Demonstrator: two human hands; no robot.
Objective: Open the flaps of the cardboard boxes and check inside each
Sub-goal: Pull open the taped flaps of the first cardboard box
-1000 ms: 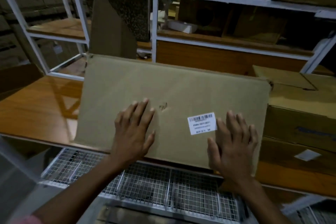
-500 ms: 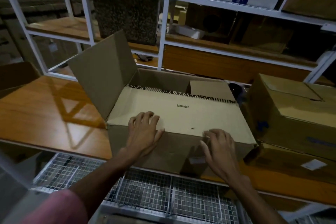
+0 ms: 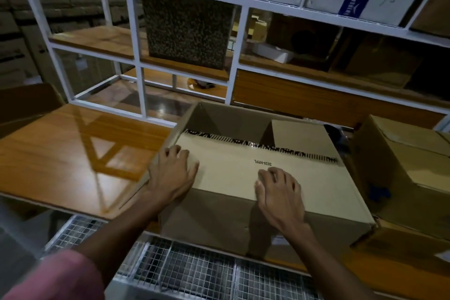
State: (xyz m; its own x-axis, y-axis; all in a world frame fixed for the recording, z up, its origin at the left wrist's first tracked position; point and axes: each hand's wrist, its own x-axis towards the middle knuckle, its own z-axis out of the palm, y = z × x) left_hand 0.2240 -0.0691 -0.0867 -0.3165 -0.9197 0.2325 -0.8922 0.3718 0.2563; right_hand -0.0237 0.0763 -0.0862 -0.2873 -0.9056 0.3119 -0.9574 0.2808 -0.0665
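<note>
Folded down since a moment ago, the left side flap now lies outside the cardboard box [image 3: 255, 178] on the wooden shelf [image 3: 73, 153]. My left hand [image 3: 173, 175] and right hand [image 3: 280, 195] rest flat, unclenched, on its inner sheet [image 3: 231, 173]; contents remain covered.

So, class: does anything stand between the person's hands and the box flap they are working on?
No. Both the left hand and the right hand already rest flat on the near flap of the open cardboard box. The closed box to the right stands apart.
</note>
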